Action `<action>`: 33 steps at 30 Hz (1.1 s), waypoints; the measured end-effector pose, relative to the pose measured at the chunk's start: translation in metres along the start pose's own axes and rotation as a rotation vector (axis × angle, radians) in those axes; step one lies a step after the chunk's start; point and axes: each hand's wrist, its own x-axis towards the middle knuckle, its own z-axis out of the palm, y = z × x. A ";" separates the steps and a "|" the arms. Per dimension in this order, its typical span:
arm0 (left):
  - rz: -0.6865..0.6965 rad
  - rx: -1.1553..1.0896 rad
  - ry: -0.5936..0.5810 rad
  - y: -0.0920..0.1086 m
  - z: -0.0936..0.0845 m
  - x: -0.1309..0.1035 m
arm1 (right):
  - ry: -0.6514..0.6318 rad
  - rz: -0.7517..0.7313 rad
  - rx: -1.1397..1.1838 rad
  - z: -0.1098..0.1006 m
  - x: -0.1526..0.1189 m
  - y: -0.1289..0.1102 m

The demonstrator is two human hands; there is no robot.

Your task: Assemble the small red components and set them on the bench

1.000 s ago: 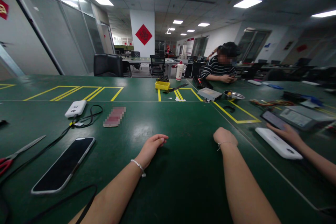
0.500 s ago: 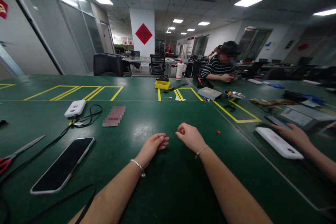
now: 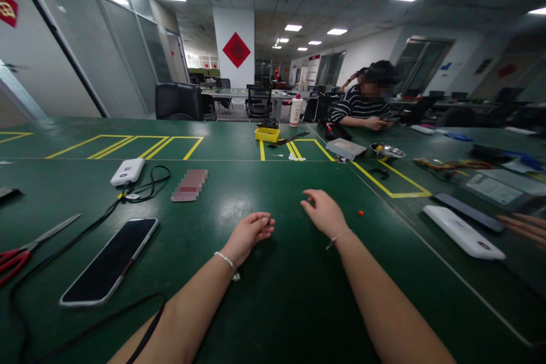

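Note:
My left hand (image 3: 252,234) rests low over the green table (image 3: 273,307), thumb against its bent fingers. What lies between them, if anything, is too small to make out; a tiny dark spot shows by the thumb tip. To its right is my right hand (image 3: 325,211), thumb and forefinger apart, nothing seen between them. A small orange-red piece (image 3: 360,212) lies on the table just right of that hand. Left of my left hand are a black-screened phone (image 3: 111,261) and a flat pinkish-red item (image 3: 190,185), blurred out.
Red-handled scissors (image 3: 25,253), a white power bank (image 3: 128,172) and a black cable (image 3: 96,222) lie at left. Toward the back stands a yellow box (image 3: 267,135). On the right are a white device (image 3: 463,232), a dark phone (image 3: 468,211) and another person's hand (image 3: 526,226).
My right hand has moved slightly right, away from the left, and its thumb and forefinger have parted. My left fingers are more curled. At right, the other person's hand has let go of the dark phone.

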 end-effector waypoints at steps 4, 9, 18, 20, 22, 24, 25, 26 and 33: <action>0.001 -0.011 -0.009 0.000 -0.001 -0.001 | 0.068 0.446 -0.288 -0.024 0.003 0.077; 0.008 0.000 -0.004 0.000 0.000 -0.002 | -0.047 0.598 -0.219 -0.027 -0.003 0.111; 0.028 0.075 -0.015 -0.003 0.000 -0.001 | -0.093 0.456 0.109 -0.016 0.006 0.070; 0.035 0.108 -0.017 -0.003 0.000 -0.001 | -0.148 0.351 0.341 -0.008 0.007 0.047; 0.044 0.155 -0.029 -0.003 0.001 -0.002 | -0.244 0.236 0.663 0.000 0.005 0.020; 0.055 0.213 -0.050 -0.003 0.002 -0.003 | -0.353 0.155 0.903 0.007 0.000 -0.006; 0.062 0.240 -0.062 -0.003 0.003 -0.003 | -0.390 0.137 0.955 0.010 -0.003 -0.017; 0.069 0.263 -0.072 -0.003 0.004 -0.003 | -0.408 0.124 0.977 0.013 -0.005 -0.026; 0.097 0.334 -0.094 -0.001 0.007 -0.006 | -0.222 0.050 0.919 0.027 -0.011 -0.050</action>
